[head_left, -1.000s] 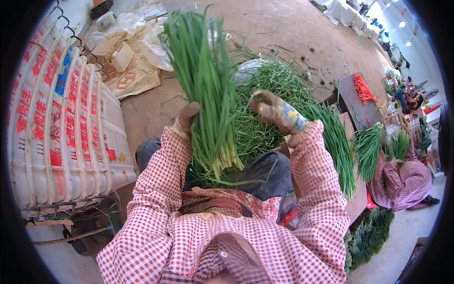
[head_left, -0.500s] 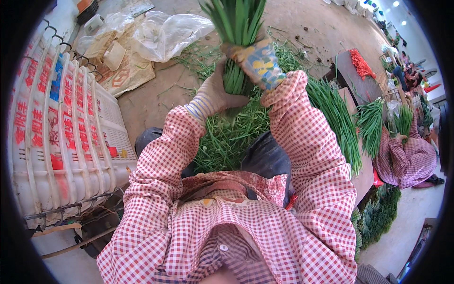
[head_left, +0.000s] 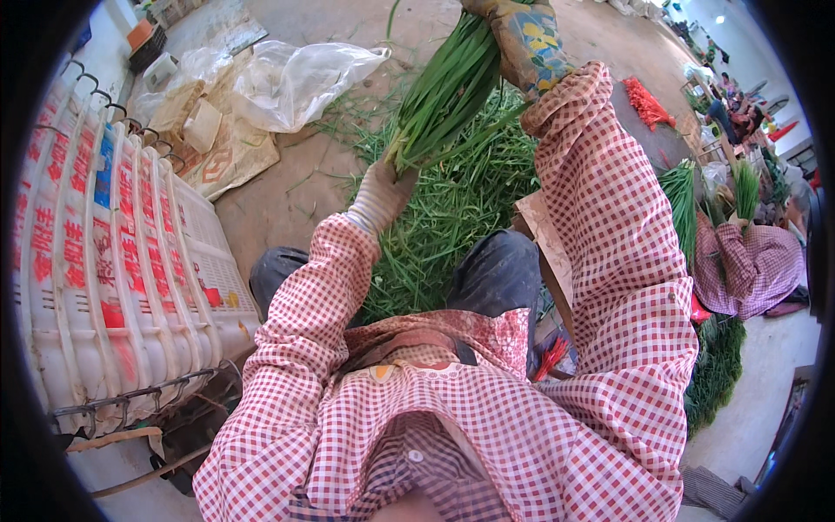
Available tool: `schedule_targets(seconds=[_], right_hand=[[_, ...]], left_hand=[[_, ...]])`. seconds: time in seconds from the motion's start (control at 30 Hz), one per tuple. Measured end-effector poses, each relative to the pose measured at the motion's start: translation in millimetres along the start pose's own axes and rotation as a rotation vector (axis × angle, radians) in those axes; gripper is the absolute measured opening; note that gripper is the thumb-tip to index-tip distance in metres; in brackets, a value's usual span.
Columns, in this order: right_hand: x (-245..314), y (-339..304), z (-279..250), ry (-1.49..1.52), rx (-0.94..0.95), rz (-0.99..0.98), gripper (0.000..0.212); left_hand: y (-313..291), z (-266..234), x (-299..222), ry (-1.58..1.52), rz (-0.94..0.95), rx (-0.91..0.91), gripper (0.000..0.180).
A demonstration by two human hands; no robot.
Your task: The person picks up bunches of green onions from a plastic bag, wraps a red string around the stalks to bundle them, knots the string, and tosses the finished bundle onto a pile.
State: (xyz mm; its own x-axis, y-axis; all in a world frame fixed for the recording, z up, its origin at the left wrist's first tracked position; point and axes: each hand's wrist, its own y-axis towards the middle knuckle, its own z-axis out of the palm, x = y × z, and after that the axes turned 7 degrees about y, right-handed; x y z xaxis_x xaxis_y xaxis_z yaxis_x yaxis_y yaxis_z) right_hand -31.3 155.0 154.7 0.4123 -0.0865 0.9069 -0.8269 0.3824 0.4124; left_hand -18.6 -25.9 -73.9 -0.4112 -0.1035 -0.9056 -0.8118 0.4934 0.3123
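A bunch of long green chives point(head_left: 448, 96) slants between my two hands, its pale cut ends down toward the left. My left hand point(head_left: 383, 196), in a grey glove with a striped cuff, is closed round those lower ends. Higher up and to the right, my right hand point(head_left: 524, 39), in a flower-patterned glove, grips the leafy part near the picture's top edge. Its fingertips are partly hidden. One loose strand trails under my right wrist. Below the bunch, a heap of loose green leaves point(head_left: 461, 209) covers the floor between my knees.
A white slatted crate point(head_left: 130, 261) stands at my left. Clear plastic sheeting point(head_left: 300, 83) lies beyond it. Right of my knee is a wooden board point(head_left: 546, 235), with red ties point(head_left: 648, 103) farther off. Another person point(head_left: 765, 261) sits at far right near more bunches point(head_left: 681, 204).
The bunch has gone from upright to slanting. My right hand has shifted up and right along the leaves, while my left has moved slightly down and left to the cut ends.
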Motion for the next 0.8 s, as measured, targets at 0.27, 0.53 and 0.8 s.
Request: schedule_targets(seconds=[0.27,0.53,0.8], right_hand=[[19.1,66.7,-80.8,-0.37,0.165,-0.315,0.026],[31.6,-9.8,-20.9,0.158,-0.035,0.02,0.031],[17.0,-1.2,-44.1,0.365,-0.295,0.087,0.026]], left_hand=[[-58.6,6.9,42.4,-0.231,-0.558,0.151,0.042],[2.9,26.8,-66.5,-1.444,-0.207,-0.004,0.05],[-18.8,10.8,-21.4,-0.861,-0.28,0.163,0.012]])
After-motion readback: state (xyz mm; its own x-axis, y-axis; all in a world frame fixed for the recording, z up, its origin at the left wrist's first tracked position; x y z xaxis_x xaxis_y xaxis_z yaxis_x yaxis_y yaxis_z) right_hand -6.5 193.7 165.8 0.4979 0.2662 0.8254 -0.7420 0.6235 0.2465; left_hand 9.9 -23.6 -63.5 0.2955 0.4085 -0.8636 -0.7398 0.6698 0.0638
